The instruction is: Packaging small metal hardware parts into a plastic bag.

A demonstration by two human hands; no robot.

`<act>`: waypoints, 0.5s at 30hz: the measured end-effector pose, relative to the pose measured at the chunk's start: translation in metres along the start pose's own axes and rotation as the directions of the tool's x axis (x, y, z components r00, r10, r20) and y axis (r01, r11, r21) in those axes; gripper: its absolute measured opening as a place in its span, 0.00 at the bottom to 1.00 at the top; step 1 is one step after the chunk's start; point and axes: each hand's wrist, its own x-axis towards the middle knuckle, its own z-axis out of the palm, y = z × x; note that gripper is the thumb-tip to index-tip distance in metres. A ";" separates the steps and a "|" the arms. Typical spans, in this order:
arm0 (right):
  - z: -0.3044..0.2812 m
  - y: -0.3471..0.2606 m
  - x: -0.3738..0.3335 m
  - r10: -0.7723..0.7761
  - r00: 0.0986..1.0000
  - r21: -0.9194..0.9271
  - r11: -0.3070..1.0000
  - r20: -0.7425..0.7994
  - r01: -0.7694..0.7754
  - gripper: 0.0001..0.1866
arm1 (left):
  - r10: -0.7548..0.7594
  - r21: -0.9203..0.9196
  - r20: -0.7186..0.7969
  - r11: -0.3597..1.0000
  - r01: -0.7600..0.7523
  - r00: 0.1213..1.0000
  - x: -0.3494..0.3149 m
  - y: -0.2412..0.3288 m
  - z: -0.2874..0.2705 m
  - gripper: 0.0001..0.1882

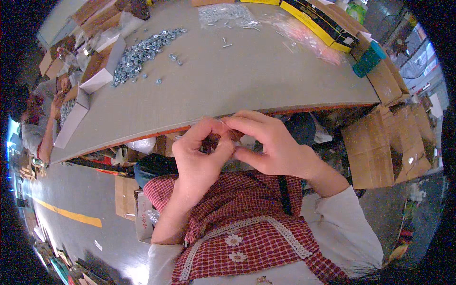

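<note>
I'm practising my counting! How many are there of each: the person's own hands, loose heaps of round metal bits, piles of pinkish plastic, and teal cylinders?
Own hands: 2 (left hand, right hand)
Loose heap of round metal bits: 1
Pile of pinkish plastic: 1
Teal cylinder: 1
Total: 5

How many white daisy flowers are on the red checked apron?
2: the upper white daisy flower and, just below it in the picture, the lower one, both on the red checked apron. Folds may hide others.
</note>
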 end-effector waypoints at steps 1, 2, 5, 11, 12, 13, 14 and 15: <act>-0.004 0.002 0.001 -0.026 1.000 -0.038 0.999 0.008 0.027 0.19 | 0.050 0.099 -0.007 0.994 -0.049 0.999 0.000 -0.001 0.000 0.04; -0.006 0.002 0.002 -0.052 0.998 -0.076 0.996 0.018 0.053 0.19 | 0.051 0.101 -0.008 0.994 -0.050 0.999 -0.001 -0.002 0.000 0.04; -0.011 -0.005 0.004 0.095 0.995 -0.002 0.996 0.027 -0.095 0.13 | 0.112 0.165 0.005 0.980 -0.111 0.994 -0.003 -0.005 0.000 0.05; -0.013 -0.009 0.001 0.127 0.992 -0.031 0.991 0.024 -0.126 0.07 | 0.168 0.174 0.037 0.970 -0.172 0.985 0.003 0.002 -0.004 0.03; -0.012 -0.008 0.000 0.128 0.992 -0.032 0.991 0.023 -0.127 0.07 | 0.160 0.198 0.071 0.965 -0.171 0.985 0.004 0.003 -0.005 0.02; -0.011 -0.006 -0.001 0.117 0.993 -0.027 0.993 0.028 -0.117 0.07 | 0.150 0.225 0.102 0.959 -0.169 0.983 0.004 0.004 -0.006 0.02; -0.010 -0.006 -0.001 0.107 0.994 -0.022 0.994 0.034 -0.106 0.07 | 0.149 0.226 0.102 0.959 -0.169 0.983 0.003 0.004 -0.005 0.02; -0.011 -0.007 -0.002 0.107 0.994 -0.021 0.994 0.034 -0.106 0.07 | 0.115 0.210 0.091 0.969 -0.132 0.989 0.003 0.004 -0.005 0.02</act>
